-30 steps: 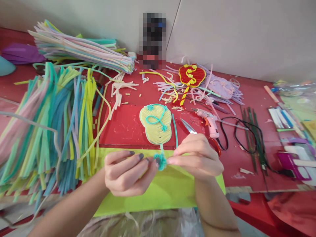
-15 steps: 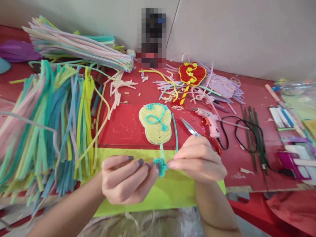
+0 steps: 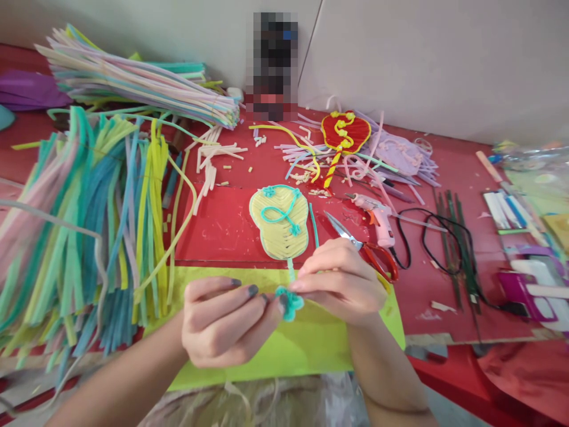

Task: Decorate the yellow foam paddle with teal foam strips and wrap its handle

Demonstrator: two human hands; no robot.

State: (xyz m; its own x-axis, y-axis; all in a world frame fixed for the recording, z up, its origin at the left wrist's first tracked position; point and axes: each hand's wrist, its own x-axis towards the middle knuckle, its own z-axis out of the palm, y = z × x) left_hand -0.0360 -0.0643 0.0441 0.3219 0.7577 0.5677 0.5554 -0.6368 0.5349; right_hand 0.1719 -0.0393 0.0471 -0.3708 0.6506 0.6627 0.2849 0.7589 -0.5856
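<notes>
A small teal pipe-cleaner flower point(image 3: 292, 304) is pinched at its left side by my left hand point(image 3: 229, 323), between thumb and fingers. From the upper right, the fingertips of my right hand point(image 3: 344, 281) close on the flower's upper edge. Just beyond lies a pale yellow pipe-cleaner fan point(image 3: 282, 237), edged in teal, with a curled teal stem and two teal flowers on it. Its handle runs down behind my fingers. A loose teal pipe cleaner point(image 3: 313, 224) lies to the fan's right, its lower end hidden by my right hand.
Scissors point(image 3: 340, 228) with red handles and a pink glue gun point(image 3: 376, 219) lie to the right, near a black cord. Bundles of coloured pipe cleaners point(image 3: 98, 225) fill the left. A red and yellow fan point(image 3: 345, 131) sits at the back. Lime cloth point(image 3: 288, 350) covers the front.
My right hand has shifted left and slightly up, onto the flower's upper edge. The flower has turned a little, its petals showing more openly. My left hand keeps its pinch.
</notes>
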